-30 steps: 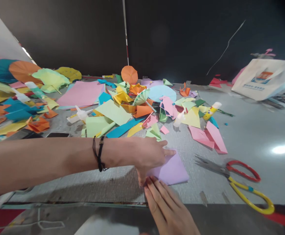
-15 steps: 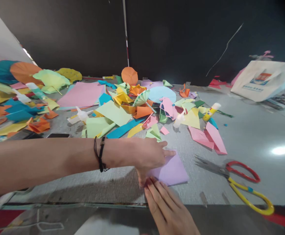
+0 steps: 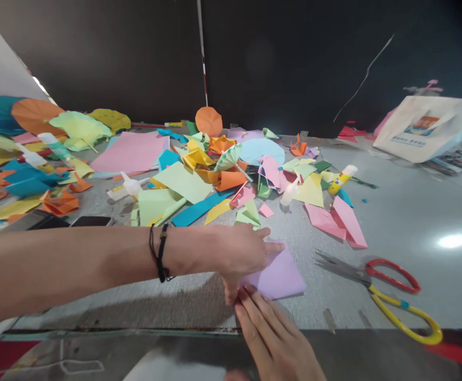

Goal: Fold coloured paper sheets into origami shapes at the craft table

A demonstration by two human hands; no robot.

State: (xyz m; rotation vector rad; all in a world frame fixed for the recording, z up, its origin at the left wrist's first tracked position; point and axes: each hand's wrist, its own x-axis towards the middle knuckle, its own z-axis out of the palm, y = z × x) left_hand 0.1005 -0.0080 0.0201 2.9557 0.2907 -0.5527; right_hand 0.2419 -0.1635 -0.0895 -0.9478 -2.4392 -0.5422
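Observation:
A folded sheet of purple paper (image 3: 282, 274) lies flat near the table's front edge. My left hand (image 3: 241, 251) reaches across from the left and presses on the paper's left part, index finger stretched along its upper edge and thumb pointing down. Just below, my right hand (image 3: 273, 330) rests with fingers extended side by side, their tips at the paper's lower left edge. The paper's left corner is hidden beneath the hands. To the right lie scissors (image 3: 363, 278) with one red and one yellow handle, blades pointing left.
Behind my hands spreads a heap of coloured paper, with a pale green sheet (image 3: 183, 182), a glue stick (image 3: 342, 180) and a glue bottle (image 3: 131, 185). Pink folded paper (image 3: 336, 222) lies beyond the scissors. A white bag (image 3: 425, 129) stands at the back right, before a dark wall.
Both hands keep nearly the same place on the purple paper. The view has shifted very slightly; nothing is taken up or let go.

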